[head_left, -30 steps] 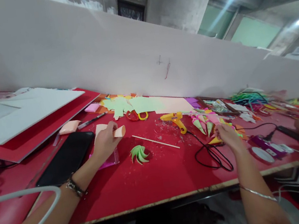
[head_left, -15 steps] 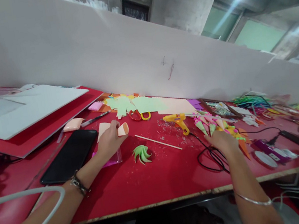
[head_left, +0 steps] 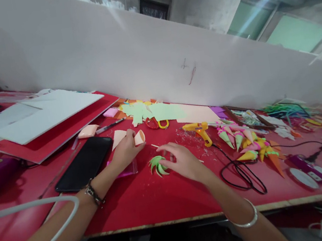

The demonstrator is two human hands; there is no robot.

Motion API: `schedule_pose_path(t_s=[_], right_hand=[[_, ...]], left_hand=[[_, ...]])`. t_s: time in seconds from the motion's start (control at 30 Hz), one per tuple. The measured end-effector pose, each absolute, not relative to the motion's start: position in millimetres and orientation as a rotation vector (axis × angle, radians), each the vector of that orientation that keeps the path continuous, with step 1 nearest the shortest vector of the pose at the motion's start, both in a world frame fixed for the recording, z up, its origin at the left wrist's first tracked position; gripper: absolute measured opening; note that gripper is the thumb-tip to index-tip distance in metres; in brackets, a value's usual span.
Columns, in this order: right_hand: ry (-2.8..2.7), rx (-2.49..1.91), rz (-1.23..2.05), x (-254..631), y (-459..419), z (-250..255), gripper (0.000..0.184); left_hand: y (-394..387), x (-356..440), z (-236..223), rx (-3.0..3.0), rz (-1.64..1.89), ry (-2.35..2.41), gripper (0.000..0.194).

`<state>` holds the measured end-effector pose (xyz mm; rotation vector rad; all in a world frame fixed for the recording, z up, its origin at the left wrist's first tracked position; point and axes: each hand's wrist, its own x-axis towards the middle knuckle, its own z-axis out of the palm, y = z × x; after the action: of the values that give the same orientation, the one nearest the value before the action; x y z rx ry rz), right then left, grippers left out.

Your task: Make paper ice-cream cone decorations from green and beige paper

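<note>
My left hand (head_left: 126, 148) is closed around a peach-coloured piece of paper (head_left: 139, 137); its right end is curled into an open tube, and a flatter part shows to the left of the fingers. My right hand (head_left: 182, 160) hovers with fingers curved apart, holding nothing, just right of a green curled-paper piece (head_left: 157, 166) with several pointed strips. Whether the fingertips touch it I cannot tell. A thin wooden stick (head_left: 155, 146) lies behind and partly beneath my right hand. A yellow glue gun (head_left: 198, 130) rests farther back.
A black phone (head_left: 85, 163) lies left of my left forearm. Red-handled and yellow-handled scissors (head_left: 163, 124) sit near green paper sheets (head_left: 162, 112). Paper cones (head_left: 250, 143) are bunched at right beside a black cable (head_left: 244, 180) and a purple power strip (head_left: 309, 170).
My right hand has let go of the bunch of paper cones and moved left to the green curled piece. My left hand keeps its hold on the peach paper. The view has shifted slightly.
</note>
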<state>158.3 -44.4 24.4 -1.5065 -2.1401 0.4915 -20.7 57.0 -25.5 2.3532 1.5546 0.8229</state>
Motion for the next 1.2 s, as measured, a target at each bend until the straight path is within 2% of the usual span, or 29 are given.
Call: schedule_pose_path(t_s=[0.13, 0.37, 0.5, 0.67, 0.8, 0.93, 1.1, 1.2], right_hand=[[-2.135, -1.501, 0.472, 155, -31, 20, 0.011], [-2.037, -1.448, 0.622, 159, -30, 23, 0.011], [-2.047, -1.434, 0.663, 164, -30, 27, 0.011], [-2.079, -1.364, 0.65, 173, -27, 33, 0.013], [-2.07, -1.241, 0.733, 177, -21, 41, 0.012], [-2.079, -1.13, 0.687, 175, -19, 50, 0.011], [-2.161, -1.05, 0.615, 169, -24, 54, 0.011], [-2.18, -1.005, 0.611, 167, -25, 52, 0.011]], left_hand=[[57, -22, -26, 2.398, 0.722, 1.574, 0.032], [55, -22, -27, 2.53, 0.578, 1.607, 0.023], [56, -23, -29, 2.612, 0.654, 1.564, 0.021], [48, -21, -18, 2.635, 0.793, 1.156, 0.046], [37, -15, -7, 2.458, 0.884, 0.743, 0.046], [32, -11, -9, 2.236, 0.748, 0.515, 0.049], [30, -8, -11, 2.14, 0.551, 0.412, 0.055], [27, -7, -9, 2.155, 0.483, 0.457, 0.048]])
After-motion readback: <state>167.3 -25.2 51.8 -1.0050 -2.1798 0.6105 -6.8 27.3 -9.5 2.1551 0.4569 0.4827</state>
